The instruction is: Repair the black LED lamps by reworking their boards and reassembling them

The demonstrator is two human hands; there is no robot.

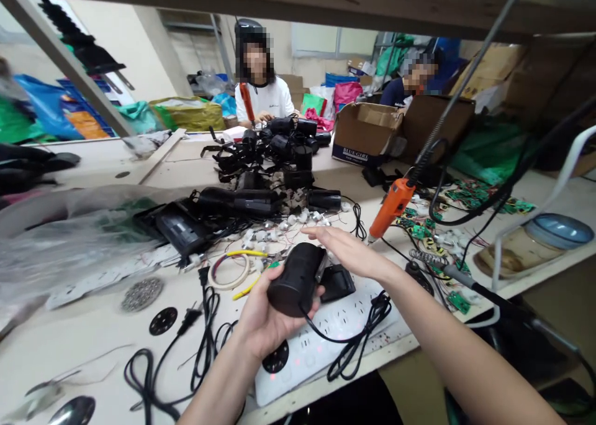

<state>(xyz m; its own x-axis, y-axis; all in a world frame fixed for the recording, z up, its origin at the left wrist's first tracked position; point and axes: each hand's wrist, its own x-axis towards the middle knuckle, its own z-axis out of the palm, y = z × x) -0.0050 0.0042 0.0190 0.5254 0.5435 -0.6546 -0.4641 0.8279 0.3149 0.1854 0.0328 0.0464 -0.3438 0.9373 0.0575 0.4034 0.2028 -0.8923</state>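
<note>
My left hand [265, 319] is wrapped around a black cylindrical housing [293, 282] with a cord running from its lower end. That cord leads to a tied black bundle [363, 341] over a white power strip [342, 316]. My right hand [347, 251] is stretched out flat beside the housing's upper end, fingers together and straight; whether it touches is unclear. Under that hand lies a black rectangular part [338, 282]. An orange electric screwdriver [393, 207] hangs tip down from a spring just beyond my right wrist. Yellow-handled pliers [244, 253] and a tape roll [229, 271] lie to the left.
Black housings [279, 145] are heaped mid-table, with small white parts in front. Green circuit boards [421, 226] and a soldering iron [459, 276] are at right. A cardboard box [365, 133] stands behind. Two people sit across the bench. A shelf beam [298, 2] crosses overhead.
</note>
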